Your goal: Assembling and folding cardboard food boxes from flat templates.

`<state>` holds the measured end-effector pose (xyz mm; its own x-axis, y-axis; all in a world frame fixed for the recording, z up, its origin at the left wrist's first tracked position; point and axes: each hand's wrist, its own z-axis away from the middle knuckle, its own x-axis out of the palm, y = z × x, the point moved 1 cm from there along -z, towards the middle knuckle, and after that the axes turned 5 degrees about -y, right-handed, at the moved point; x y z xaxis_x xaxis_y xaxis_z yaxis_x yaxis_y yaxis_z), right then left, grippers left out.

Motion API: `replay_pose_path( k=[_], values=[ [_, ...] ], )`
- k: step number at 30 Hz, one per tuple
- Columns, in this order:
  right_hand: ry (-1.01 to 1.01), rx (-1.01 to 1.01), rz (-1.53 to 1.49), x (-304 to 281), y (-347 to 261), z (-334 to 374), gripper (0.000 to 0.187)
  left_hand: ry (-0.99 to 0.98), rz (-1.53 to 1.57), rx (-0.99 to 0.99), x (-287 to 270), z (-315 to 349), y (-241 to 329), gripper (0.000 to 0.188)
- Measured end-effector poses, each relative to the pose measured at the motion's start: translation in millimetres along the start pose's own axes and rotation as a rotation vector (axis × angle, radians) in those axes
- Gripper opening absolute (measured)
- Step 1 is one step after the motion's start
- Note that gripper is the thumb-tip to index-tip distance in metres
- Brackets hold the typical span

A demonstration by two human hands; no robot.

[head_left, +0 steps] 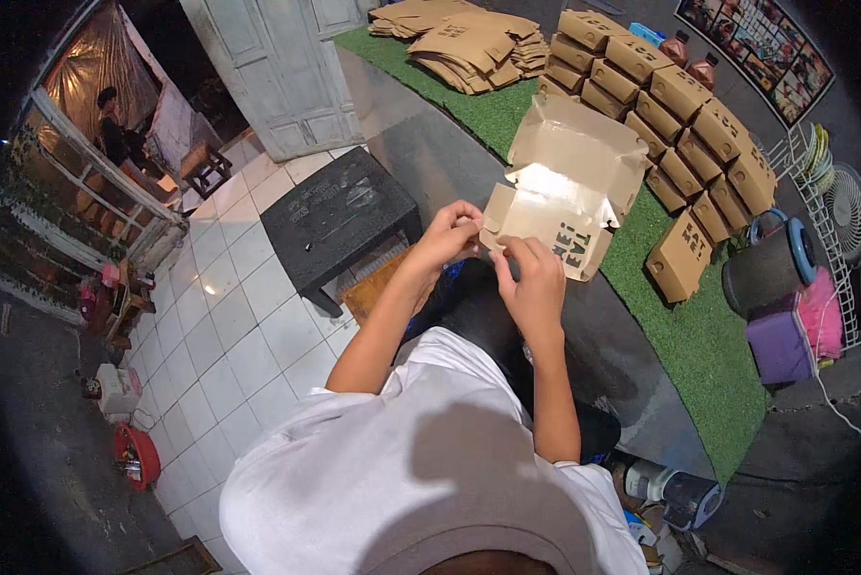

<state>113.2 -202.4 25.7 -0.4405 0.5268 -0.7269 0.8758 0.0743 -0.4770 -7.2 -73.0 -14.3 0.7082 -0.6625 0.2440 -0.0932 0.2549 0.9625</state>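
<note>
An unfolded brown cardboard food box [572, 171] lies opened out over the table edge in front of me, its pale inner side shining and dark print on one panel. My left hand [454, 233] pinches a flap at the box's near left corner. Close beside it, my right hand [531, 273] has its thumb and fingers closed on the near edge of the same box. The fingertips of both hands are only a little apart. Just right of the box, a closed box [679, 256] of the same kind rests on green artificial turf [675, 335].
Stacked folded boxes [670, 105] fill the turf at the back right. Flat unfolded cardboard [473, 43] is piled at the far end. A black low table [339, 216] stands on the tiles to the left. A dark bucket [770, 268] and purple container [777, 343] sit at the right.
</note>
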Motion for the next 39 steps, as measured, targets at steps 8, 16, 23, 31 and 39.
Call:
replay_pose_path(
  k=[8, 16, 23, 31, 39],
  values=[
    [0.067, -0.058, -0.031, -3.8, -5.0, -6.7, 0.013, 0.042, 0.163, 0.018, 13.6, 7.2, 20.2, 0.028],
    [0.141, 0.3, -0.615, -21.6, 4.6, -37.1, 0.008, 0.026, -0.062, 0.209, 32.3, 0.9, 57.4, 0.029],
    [0.135, 0.415, -0.759, -27.6, 18.4, -54.0, 0.008, 0.032, 0.237, 0.077, 39.3, -26.9, 57.4, 0.027],
    [0.172, 0.507, -0.69, -38.7, 17.1, -64.4, 0.008, 0.011, 0.288, 0.135, 39.1, -35.5, 57.9, 0.024],
    [0.177, 0.556, -0.768, -30.7, 21.0, -60.6, 0.008, -0.023, 0.21, 0.199, 42.2, -38.7, 68.0, 0.022]
  ],
)
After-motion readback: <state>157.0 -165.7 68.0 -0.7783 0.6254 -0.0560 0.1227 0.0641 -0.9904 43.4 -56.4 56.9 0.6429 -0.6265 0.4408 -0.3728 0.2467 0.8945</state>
